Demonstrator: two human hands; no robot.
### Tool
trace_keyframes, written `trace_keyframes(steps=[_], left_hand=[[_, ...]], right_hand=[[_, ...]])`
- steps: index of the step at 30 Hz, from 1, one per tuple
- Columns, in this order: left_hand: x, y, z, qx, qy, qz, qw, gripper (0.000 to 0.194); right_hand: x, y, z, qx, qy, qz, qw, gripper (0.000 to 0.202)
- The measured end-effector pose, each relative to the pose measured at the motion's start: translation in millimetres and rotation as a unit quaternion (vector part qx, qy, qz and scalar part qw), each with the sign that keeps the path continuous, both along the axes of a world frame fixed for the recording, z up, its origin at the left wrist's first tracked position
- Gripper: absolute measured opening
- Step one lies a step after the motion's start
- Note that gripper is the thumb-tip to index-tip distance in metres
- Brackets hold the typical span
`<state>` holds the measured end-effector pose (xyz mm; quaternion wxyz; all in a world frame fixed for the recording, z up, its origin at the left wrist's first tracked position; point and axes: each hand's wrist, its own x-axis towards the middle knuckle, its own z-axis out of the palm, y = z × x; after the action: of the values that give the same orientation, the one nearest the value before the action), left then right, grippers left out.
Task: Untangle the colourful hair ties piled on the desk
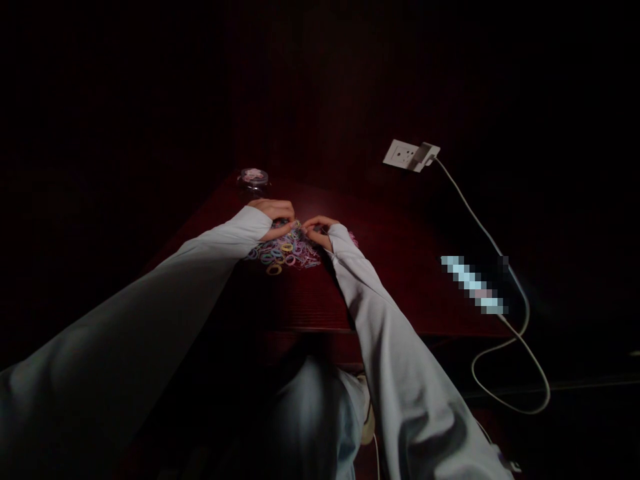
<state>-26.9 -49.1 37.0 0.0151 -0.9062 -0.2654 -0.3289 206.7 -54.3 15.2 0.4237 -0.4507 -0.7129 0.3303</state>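
Note:
A heap of small colourful hair ties lies on the dark red table in front of me. Over the heap's far left side is my left hand, its fingers bent and closed in a pinch. My right hand meets it from the other side, thumb and fingers pressed together above the pile. The fingertips of both hands almost touch; whatever is between them is too small and dark to make out. A yellow hair tie rests at the near edge of the heap.
A round jar with a clear lid stands beyond my left hand. At the right, a wall socket holds a white charger. Its cable loops down past the table to a blurred-out lit device.

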Motion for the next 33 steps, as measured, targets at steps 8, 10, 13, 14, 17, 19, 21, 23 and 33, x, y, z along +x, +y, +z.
trace_keyframes(steps=[8,10,13,14,17,19,21,23,33], left_hand=[[-3,-2,6.3,-0.007,0.014,-0.015,1.0,0.025],[-3,-2,7.2,-0.007,0.022,-0.012,1.0,0.027],[-4,-1,7.1,-0.006,0.028,-0.006,1.0,0.029],[-3,-1,6.9,-0.006,0.027,-0.005,1.0,0.029],[-3,-1,6.3,-0.01,0.02,-0.007,1.0,0.029],[-3,0,6.1,-0.013,0.02,-0.011,1.0,0.029],[-3,0,5.6,-0.017,0.018,-0.015,1.0,0.029],[-3,0,4.8,-0.018,0.01,-0.015,1.0,0.028],[-3,2,4.5,-0.011,0.024,-0.013,1.0,0.028]], right_hand=[[-4,-10,-2.2,-0.071,0.101,0.035,0.992,0.048],[-5,-13,-0.4,-0.081,0.12,0.044,0.988,0.054],[-5,-17,3.3,-0.091,0.138,0.047,0.985,0.055],[-5,-18,4.5,-0.091,0.139,0.048,0.985,0.053],[-2,-20,7.8,-0.073,0.122,0.049,0.989,0.048],[0,-19,8.7,-0.055,0.103,0.046,0.992,0.046],[2,-17,8.1,-0.041,0.089,0.045,0.994,0.047],[2,-15,6.5,-0.038,0.081,0.035,0.995,0.049],[-3,-16,11.4,-0.091,0.104,0.012,0.99,0.05]])
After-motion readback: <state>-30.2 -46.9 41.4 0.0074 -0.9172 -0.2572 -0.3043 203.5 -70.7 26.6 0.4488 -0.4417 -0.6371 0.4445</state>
